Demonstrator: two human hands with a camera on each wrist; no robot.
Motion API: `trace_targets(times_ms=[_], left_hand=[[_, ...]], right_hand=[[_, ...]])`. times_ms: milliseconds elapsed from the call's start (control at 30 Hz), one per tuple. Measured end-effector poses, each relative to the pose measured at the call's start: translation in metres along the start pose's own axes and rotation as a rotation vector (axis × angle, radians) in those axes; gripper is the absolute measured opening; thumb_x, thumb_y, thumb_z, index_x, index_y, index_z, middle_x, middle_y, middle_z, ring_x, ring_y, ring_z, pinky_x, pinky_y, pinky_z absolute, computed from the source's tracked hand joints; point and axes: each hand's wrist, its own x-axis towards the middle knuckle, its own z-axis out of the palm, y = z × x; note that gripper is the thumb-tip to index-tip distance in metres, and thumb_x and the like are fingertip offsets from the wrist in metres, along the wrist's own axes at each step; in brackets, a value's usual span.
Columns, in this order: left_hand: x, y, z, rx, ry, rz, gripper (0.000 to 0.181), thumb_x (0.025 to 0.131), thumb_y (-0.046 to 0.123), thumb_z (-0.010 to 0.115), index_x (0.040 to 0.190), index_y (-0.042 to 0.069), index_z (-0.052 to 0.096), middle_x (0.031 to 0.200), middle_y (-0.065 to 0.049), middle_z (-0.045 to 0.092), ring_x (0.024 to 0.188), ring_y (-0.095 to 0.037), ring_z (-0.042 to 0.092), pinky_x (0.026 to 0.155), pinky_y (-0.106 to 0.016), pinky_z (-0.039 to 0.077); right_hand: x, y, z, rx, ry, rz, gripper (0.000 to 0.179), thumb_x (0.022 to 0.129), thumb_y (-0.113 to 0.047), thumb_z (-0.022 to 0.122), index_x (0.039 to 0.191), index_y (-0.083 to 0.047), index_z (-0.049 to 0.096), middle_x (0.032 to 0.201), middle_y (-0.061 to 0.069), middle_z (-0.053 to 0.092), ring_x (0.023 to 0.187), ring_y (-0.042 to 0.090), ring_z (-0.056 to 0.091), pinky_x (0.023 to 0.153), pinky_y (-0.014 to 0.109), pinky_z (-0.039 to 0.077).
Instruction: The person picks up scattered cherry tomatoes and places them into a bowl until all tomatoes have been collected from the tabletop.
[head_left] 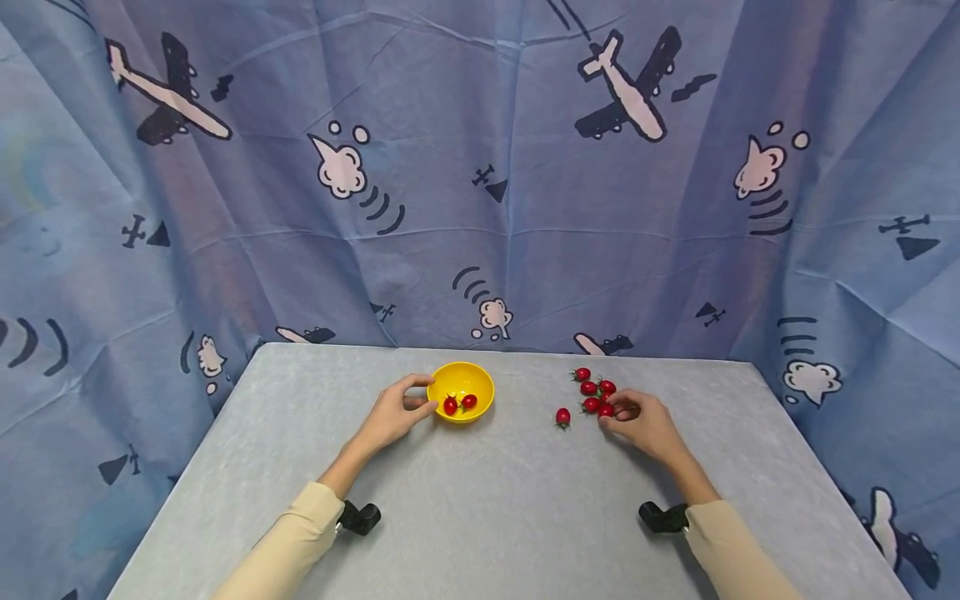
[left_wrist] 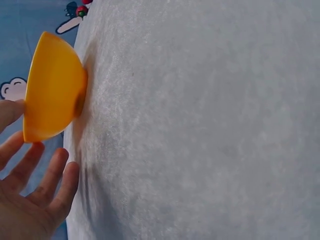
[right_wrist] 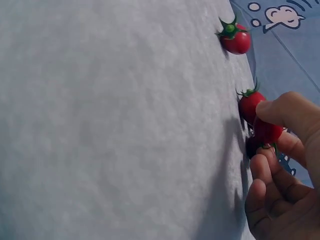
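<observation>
Here, label by label, a person's two hands work at a grey table (head_left: 510,500) before a blue aeroplane-print curtain (head_left: 480,167):

Left hand (head_left: 393,414): curved loosely beside the yellow bowl (head_left: 461,390); thumb and forefinger bracket its near rim; in the left wrist view the fingers (left_wrist: 47,180) lie fairly straight and spread just beside the bowl's wall, one fingertip touching the rim; nothing is clamped.

Right hand (head_left: 643,423): curled at the near edge of a cluster of cherry tomatoes (head_left: 594,392); the right wrist view shows thumb and fingertips pinching one tomato (right_wrist: 267,132) — whether it is off the cloth yet cannot be told.

Bowl: upright on the table, left of centre; two tomatoes (head_left: 458,403) already lie inside.

Loose fruit: four or five tomatoes sit bunched just beyond the right hand; a lone tomato (head_left: 562,417) rests apart, between cluster and bowl.

Sleeves: cream cuffs on both forearms; a black wrist camera (head_left: 360,517) shows beneath the left one.

Risk — slip: the fruit is round, smooth and small; a pinch too light, by my judgement, lets it squirt free and roll across the cloth.

Risk — knock: the curled fingers sit touching neighbours; lifting carelessly could scatter the cluster towards the table edge.

Risk — bowl: light plastic, barely steadied; a nudge from the left hand could slide or tip it.
</observation>
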Motion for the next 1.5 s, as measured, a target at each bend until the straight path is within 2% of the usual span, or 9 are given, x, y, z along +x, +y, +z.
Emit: trace_targets(times_ms=[233, 533, 667, 900, 1133, 1500], left_hand=[[-0.002, -0.003, -0.001, 0.005, -0.002, 0.016, 0.045, 0.093, 0.012, 0.077, 0.134, 0.005, 0.062, 0.134, -0.016, 0.061, 0.102, -0.030, 0.069, 0.087, -0.043, 0.056], [-0.003, -0.001, -0.004, -0.005, 0.013, 0.004, 0.045, 0.092, 0.011, 0.079, 0.133, 0.004, 0.062, 0.133, -0.017, 0.062, 0.102, -0.031, 0.069, 0.085, -0.042, 0.057], [-0.001, 0.000, -0.005, -0.002, 0.013, -0.005, 0.046, 0.091, 0.013, 0.079, 0.133, 0.004, 0.063, 0.133, -0.016, 0.062, 0.102, -0.030, 0.069, 0.085, -0.043, 0.057], [0.001, 0.001, -0.004, -0.007, 0.006, -0.014, 0.047, 0.091, 0.012, 0.080, 0.134, 0.004, 0.063, 0.133, -0.016, 0.062, 0.102, -0.030, 0.069, 0.087, -0.043, 0.056], [0.000, 0.001, -0.004, -0.005, -0.012, -0.026, 0.048, 0.092, 0.013, 0.079, 0.135, 0.004, 0.062, 0.135, -0.016, 0.061, 0.104, -0.030, 0.069, 0.088, -0.044, 0.056], [-0.001, 0.002, -0.003, -0.003, -0.012, -0.037, 0.047, 0.091, 0.011, 0.079, 0.135, 0.005, 0.062, 0.134, -0.016, 0.061, 0.103, -0.031, 0.069, 0.087, -0.043, 0.056]], right_hand=[[-0.004, 0.004, -0.014, 0.061, -0.009, -0.066, 0.031, 0.085, -0.007, 0.083, 0.110, 0.004, 0.070, 0.099, 0.015, 0.069, 0.084, 0.022, 0.064, 0.071, 0.022, 0.053], [-0.002, 0.002, -0.023, 0.140, -0.014, -0.072, 0.037, 0.090, -0.010, 0.080, 0.121, 0.005, 0.066, 0.108, 0.020, 0.067, 0.092, 0.023, 0.065, 0.065, 0.030, 0.057], [0.001, -0.003, -0.022, 0.148, -0.006, -0.093, 0.037, 0.090, -0.011, 0.081, 0.120, 0.004, 0.066, 0.106, 0.018, 0.068, 0.092, 0.023, 0.066, 0.068, 0.028, 0.057], [0.010, -0.015, -0.016, 0.204, 0.003, -0.148, 0.034, 0.089, -0.009, 0.081, 0.118, 0.004, 0.069, 0.105, 0.018, 0.069, 0.090, 0.021, 0.067, 0.074, 0.021, 0.054], [0.017, -0.029, -0.004, 0.249, -0.008, -0.157, 0.034, 0.088, -0.007, 0.081, 0.117, 0.005, 0.068, 0.104, 0.018, 0.070, 0.088, 0.019, 0.066, 0.071, 0.022, 0.054], [0.031, -0.052, 0.017, 0.267, -0.059, -0.158, 0.033, 0.089, -0.008, 0.081, 0.117, 0.003, 0.069, 0.102, 0.016, 0.070, 0.088, 0.026, 0.066, 0.071, 0.023, 0.055]])
